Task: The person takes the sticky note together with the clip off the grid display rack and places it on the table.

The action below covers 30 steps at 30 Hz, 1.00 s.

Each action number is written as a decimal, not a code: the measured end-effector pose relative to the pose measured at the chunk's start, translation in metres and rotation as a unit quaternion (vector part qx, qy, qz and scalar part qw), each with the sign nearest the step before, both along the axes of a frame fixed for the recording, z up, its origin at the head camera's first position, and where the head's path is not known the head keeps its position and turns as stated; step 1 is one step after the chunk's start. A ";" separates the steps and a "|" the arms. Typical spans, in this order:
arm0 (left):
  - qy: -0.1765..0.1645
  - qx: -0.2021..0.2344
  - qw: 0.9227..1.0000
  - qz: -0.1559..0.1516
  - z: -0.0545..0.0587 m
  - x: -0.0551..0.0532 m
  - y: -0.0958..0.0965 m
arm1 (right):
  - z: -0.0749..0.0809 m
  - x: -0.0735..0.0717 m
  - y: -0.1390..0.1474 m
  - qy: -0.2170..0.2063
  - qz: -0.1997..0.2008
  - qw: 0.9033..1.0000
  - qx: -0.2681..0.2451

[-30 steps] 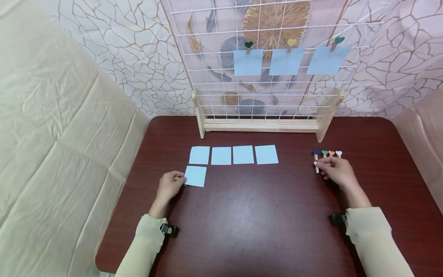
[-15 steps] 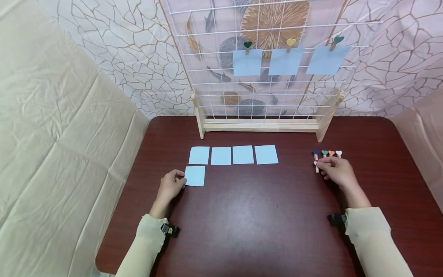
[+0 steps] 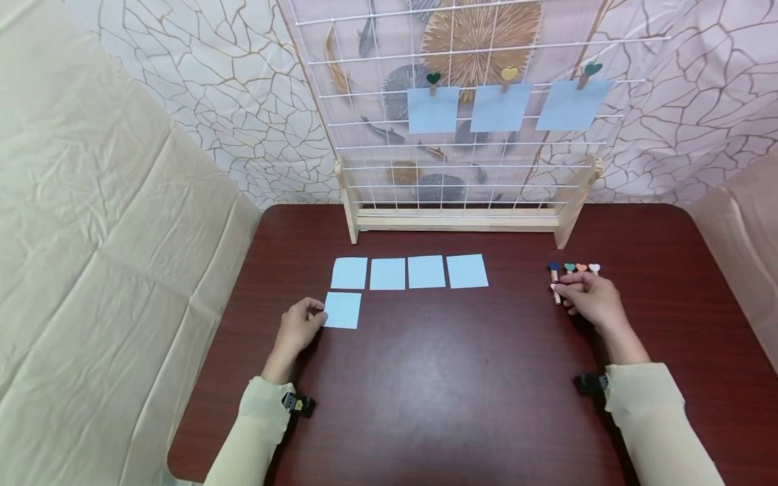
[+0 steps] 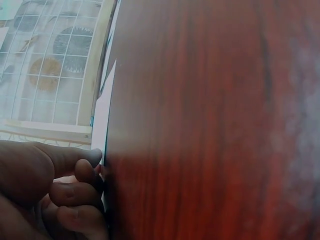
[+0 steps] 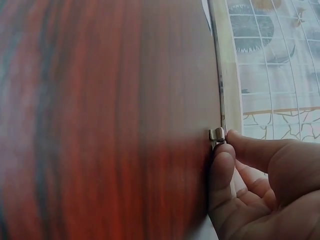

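My left hand [image 3: 300,325] pinches the left edge of a square pale blue paper note [image 3: 343,310] low over the table. In the left wrist view this note [image 4: 103,112] shows nearly edge-on, with the thumb on it. On the right, my right hand [image 3: 592,300] pinches a small wooden clothespin [image 3: 557,297] with a whitish heart on it, between thumb and index finger. The clothespin [image 5: 216,134] juts past the fingertips in the right wrist view. Just beyond that hand lie several more heart clothespins, among them a blue one [image 3: 554,271] and a white one [image 3: 594,268].
Several blue notes [image 3: 387,274] lie in a row behind the left hand's note. A white wire grid [image 3: 365,146] on a wooden stand [image 3: 456,221] rises at the table's back. Three notes [image 3: 433,111] hang on it from heart clothespins.
The note in my left hand has tilted very slightly. Both hands stay in nearly the same places, and the right hand keeps its pinch on the clothespin.
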<state>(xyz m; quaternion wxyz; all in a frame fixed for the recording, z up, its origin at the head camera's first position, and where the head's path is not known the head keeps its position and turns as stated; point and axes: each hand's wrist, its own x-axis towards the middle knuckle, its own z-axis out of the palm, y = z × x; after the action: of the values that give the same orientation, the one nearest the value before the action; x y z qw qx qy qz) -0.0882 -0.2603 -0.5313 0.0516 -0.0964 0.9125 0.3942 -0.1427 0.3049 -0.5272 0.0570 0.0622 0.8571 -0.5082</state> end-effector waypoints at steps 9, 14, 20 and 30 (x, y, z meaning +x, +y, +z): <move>0.002 0.019 1.000 0.005 0.005 0.001 0.002 | -0.001 0.002 0.000 -0.003 -0.036 0.999 -0.039; 0.002 0.042 0.999 0.017 0.008 0.002 0.006 | 0.003 0.003 -0.003 0.007 -0.036 0.998 -0.051; -0.007 0.076 0.997 0.002 0.016 -0.002 0.019 | 0.012 0.000 -0.011 0.029 -0.031 0.996 -0.073; -0.029 0.113 0.991 -0.060 0.025 -0.014 0.050 | 0.022 -0.009 -0.035 0.065 0.011 0.995 -0.076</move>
<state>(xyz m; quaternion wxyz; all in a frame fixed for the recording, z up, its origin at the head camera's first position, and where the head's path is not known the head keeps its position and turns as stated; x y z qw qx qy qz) -0.1022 -0.2104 -0.5058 0.1119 -0.0462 0.8642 0.4884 -0.1521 0.2700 -0.5051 0.0112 0.0145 0.8188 -0.5738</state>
